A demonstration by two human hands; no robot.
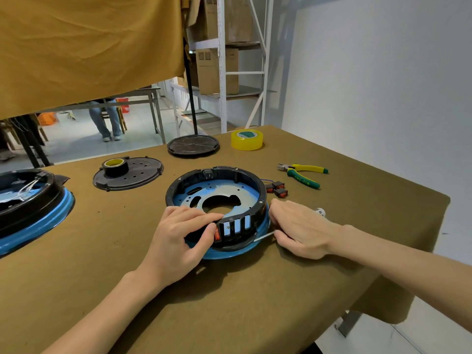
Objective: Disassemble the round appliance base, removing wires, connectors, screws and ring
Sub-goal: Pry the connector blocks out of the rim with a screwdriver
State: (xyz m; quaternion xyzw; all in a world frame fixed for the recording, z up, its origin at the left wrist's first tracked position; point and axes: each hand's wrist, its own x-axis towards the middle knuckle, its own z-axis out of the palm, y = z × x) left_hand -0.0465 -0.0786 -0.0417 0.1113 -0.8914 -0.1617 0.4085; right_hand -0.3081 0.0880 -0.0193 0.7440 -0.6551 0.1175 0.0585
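Black-ringed round appliance base (217,200) mid-table | left hand (178,236) pinching its front panel (236,227), right hand (298,232) gripping thin tool (264,236) at rim | prying ring loose, seemingly | next: steady leverage

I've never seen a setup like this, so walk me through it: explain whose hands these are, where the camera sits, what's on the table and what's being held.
No machine here: a person works bare-handed, filmed by a camera on their own head looking down. The left hand grips the near edge of the round base, a black ring on a blue plate. The right hand holds a thin metal tool against the base's side; its handle is hidden. On the table lie pliers, yellow tape, two black covers, one carrying a smaller tape roll, red-and-black switches and another base.
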